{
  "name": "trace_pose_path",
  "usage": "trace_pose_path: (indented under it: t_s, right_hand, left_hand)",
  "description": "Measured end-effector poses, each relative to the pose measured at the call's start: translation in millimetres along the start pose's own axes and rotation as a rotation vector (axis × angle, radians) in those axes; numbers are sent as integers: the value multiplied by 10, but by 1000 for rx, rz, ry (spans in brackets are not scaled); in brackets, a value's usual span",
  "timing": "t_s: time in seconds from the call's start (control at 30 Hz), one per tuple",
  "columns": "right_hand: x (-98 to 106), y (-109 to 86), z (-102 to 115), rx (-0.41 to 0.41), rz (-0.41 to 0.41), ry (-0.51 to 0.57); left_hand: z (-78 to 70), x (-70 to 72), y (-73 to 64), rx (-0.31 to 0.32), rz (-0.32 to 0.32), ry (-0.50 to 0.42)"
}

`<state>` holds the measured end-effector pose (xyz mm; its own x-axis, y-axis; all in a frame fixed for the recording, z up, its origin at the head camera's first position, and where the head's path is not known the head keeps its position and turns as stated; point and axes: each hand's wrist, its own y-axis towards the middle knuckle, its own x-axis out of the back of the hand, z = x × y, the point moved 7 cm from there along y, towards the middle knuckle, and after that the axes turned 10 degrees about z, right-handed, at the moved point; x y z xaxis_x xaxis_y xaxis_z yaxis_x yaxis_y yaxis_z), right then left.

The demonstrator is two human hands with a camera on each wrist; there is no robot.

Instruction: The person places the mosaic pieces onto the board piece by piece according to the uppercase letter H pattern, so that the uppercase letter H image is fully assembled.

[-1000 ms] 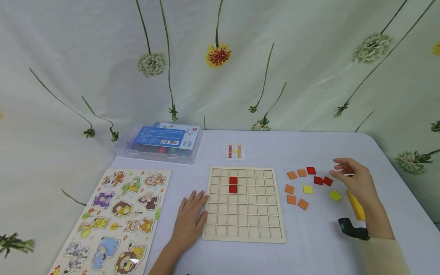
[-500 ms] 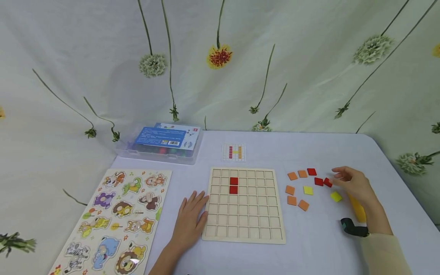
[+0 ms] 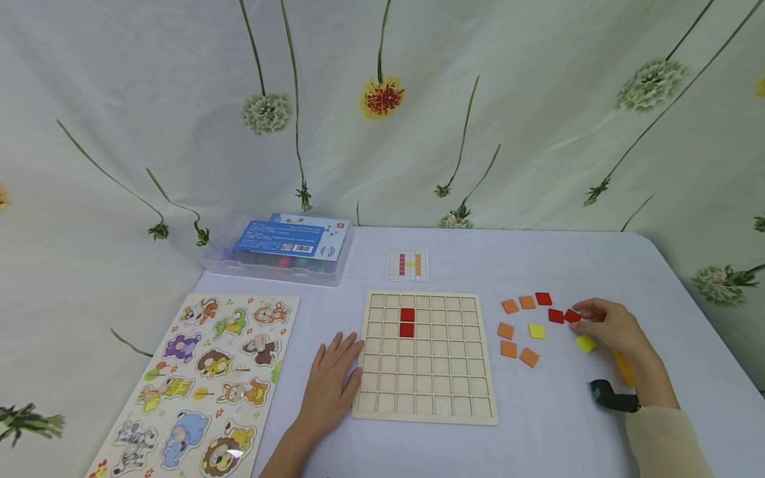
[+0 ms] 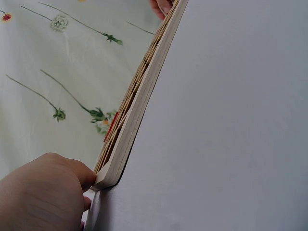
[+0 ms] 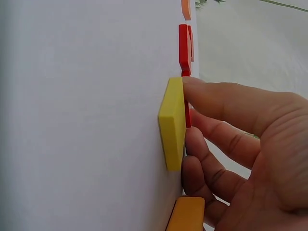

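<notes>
My left hand lies on the table with its fingers straight, at the left edge of the wooden grid board; its thumb touches that edge in the left wrist view. Two red tiles sit in the board, one below the other. On the right, my right hand has its thumb and index finger at a loose red tile, pinching it by its edges on the table. In the right wrist view a yellow tile partly hides this red tile.
Loose orange, red and yellow tiles lie right of the board. A pattern card lies behind it. A plastic box and an animal puzzle are at left. A yellow block lies under the right wrist.
My right hand has come down and left onto the red tile, and its thumb and index finger have closed in on it. The left hand has stayed at the board.
</notes>
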<state>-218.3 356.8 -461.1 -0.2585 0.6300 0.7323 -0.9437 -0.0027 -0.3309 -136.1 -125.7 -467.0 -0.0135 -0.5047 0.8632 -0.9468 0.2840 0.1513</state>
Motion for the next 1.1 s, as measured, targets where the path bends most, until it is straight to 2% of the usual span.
trace_pose_path:
  t_s: [0.53, 0.83, 1.1]
  right_hand:
    - [-15, -15, 30, 17, -10, -9]
    - [-14, -21, 43, -10, -4, 12]
    - [41, -61, 73, -54, -32, -35]
  left_hand:
    - [-8, 6, 2, 5, 12, -1]
    - [2, -4, -5, 17, 17, -3]
    - [3, 1, -11, 0, -3, 2]
